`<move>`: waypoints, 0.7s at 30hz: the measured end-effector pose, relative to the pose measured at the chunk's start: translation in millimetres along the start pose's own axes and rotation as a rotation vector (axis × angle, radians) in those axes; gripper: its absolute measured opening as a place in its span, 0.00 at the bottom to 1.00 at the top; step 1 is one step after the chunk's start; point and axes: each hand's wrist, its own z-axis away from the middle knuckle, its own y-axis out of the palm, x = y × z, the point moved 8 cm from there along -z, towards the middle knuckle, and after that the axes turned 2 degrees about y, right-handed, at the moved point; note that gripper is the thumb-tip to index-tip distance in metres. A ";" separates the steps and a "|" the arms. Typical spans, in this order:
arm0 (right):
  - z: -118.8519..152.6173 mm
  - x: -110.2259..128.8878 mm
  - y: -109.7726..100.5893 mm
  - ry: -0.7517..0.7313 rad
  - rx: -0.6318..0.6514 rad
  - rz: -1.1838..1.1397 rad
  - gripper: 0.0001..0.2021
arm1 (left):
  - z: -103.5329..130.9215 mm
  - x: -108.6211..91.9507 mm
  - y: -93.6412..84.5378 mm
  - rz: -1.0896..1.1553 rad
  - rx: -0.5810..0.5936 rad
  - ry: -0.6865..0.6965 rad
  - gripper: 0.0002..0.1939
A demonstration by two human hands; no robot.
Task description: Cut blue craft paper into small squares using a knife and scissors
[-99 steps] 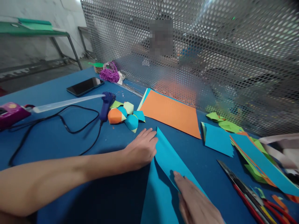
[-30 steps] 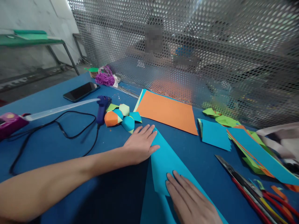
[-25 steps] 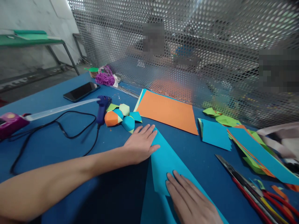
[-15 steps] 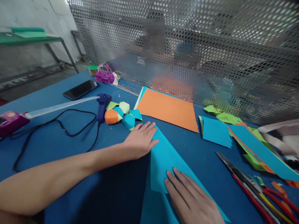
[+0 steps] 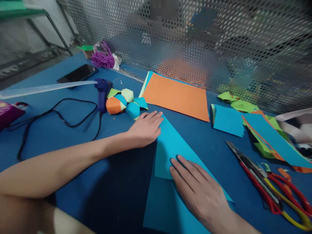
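Left hand (image 5: pixel 146 128) palm-down, fingers slightly parted, fingertips on the far corner of your folded blue sheet (image 5: pixel 168 146). Your right hand (image 5: pixel 202 188) lies flat on the folded flap, fingers straight and fairly close together. Sheet sits on the blue table (image 5: pixel 207 143) right in front of you, fold slanting along its right edge. Orange paper (image 5: pixel 177 97) beyond it, scissors (image 5: pixel 254 177) to your right, glue gun (image 5: pixel 102 96) to your left beside small folded paper pieces (image 5: pixel 133 110).

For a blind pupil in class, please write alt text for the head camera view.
Both hands rest on folded blue paper on a blue table. Orange paper lies beyond, a glue gun to the left, scissors to the right.
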 end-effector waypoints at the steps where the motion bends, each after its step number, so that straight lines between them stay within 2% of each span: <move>1: 0.0 0.8 0.1 -0.007 0.003 -0.008 0.15 | 0.0 0.2 0.3 0.000 -0.001 0.001 0.25; 13: -0.1 5.4 0.8 -0.044 0.026 -0.019 0.14 | -1.2 -0.7 1.7 0.004 0.022 0.001 0.25; 18: 0.1 6.1 1.5 -0.047 0.035 0.005 0.14 | -1.6 -0.2 1.7 0.031 0.072 -0.005 0.28; 21: 1.2 5.9 2.6 -0.046 0.044 0.002 0.14 | -1.8 1.2 2.2 0.050 0.144 0.010 0.33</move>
